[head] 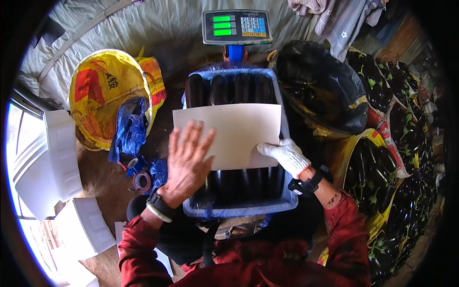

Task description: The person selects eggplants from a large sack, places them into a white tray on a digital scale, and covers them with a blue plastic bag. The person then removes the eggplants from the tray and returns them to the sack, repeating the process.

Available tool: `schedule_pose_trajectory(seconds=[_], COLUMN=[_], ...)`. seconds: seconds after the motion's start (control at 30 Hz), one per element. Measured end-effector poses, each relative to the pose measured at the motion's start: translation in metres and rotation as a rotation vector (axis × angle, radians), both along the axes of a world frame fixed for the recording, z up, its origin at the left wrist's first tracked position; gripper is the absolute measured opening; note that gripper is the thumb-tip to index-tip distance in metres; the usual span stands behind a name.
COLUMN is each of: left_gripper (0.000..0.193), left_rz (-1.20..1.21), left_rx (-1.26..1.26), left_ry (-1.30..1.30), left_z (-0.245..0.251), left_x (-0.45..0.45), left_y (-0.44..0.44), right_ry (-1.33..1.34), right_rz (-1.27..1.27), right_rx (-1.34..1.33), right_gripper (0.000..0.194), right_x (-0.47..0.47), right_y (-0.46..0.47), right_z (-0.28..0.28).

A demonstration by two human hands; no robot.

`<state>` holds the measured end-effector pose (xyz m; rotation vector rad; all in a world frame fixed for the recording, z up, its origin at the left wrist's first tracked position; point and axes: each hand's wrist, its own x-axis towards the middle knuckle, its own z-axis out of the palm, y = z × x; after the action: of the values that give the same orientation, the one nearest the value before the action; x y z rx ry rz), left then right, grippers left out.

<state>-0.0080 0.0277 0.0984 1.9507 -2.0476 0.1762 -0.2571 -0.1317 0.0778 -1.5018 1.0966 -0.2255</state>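
Note:
A blue plastic crate [241,212] with rows of dark eggplants [241,186] sits before me, below the lit display of a digital scale [236,27]. Across the middle of the rows lies a white rectangular sheet [244,136]. My bare left hand [189,158], blurred, has its fingers spread over the sheet's left edge; whether it touches the sheet is unclear. My right hand [285,154], in a white knitted glove, grips the sheet's lower right edge, the thumb on top and the other fingers partly hidden.
A yellow-lined basket [107,97], blue plastic film [131,122] and tape rolls [142,181] are on the left, with white foam boxes [86,226]. At right stand a black-lined basket [322,89] and open sacks of eggplants [371,172].

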Motion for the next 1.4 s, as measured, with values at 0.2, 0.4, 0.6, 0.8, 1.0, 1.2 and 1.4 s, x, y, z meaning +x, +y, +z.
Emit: schedule_pose_trajectory(seconds=[0.2,0.4,0.6,0.8,1.0,1.2,1.4], left_gripper=[0.051,0.064,0.059,0.058,0.063,0.064,0.046], left_rz=[-0.020,-0.135,-0.184,-0.226,-0.244,-0.249,-0.204], left_rx=[0.166,0.192,0.183,0.224,0.285,0.355,0.173], left_ry=[0.092,0.288,0.247,0.202,0.277,0.286,0.363], left_z=[-0.036,-0.050,-0.049,-0.044,-0.047,-0.045,-0.034], left_x=[0.006,-0.002,-0.008,-0.004,-0.003,-0.003,0.018], left_y=[-0.032,-0.041,-0.042,-0.047,-0.048,-0.052,-0.061], right_ry=[0.059,-0.028,0.084,0.394,0.301,0.432,0.357], right_rz=[0.335,0.288,-0.237,-0.194,-0.064,0.315,0.370], right_rx=[-0.102,-0.882,-0.638,-0.702,-0.721,-0.726,-0.716], right_gripper=[0.031,0.028,0.045,0.063,0.057,0.046,0.049], right_x=[-0.016,0.024,0.085,0.102,0.097,0.149,0.132], right_y=[-0.074,-0.192,-0.266,-0.279,-0.271,-0.287,-0.305], right_z=[0.111,0.187,0.056,-0.031,-0.067,-0.079,-0.082])
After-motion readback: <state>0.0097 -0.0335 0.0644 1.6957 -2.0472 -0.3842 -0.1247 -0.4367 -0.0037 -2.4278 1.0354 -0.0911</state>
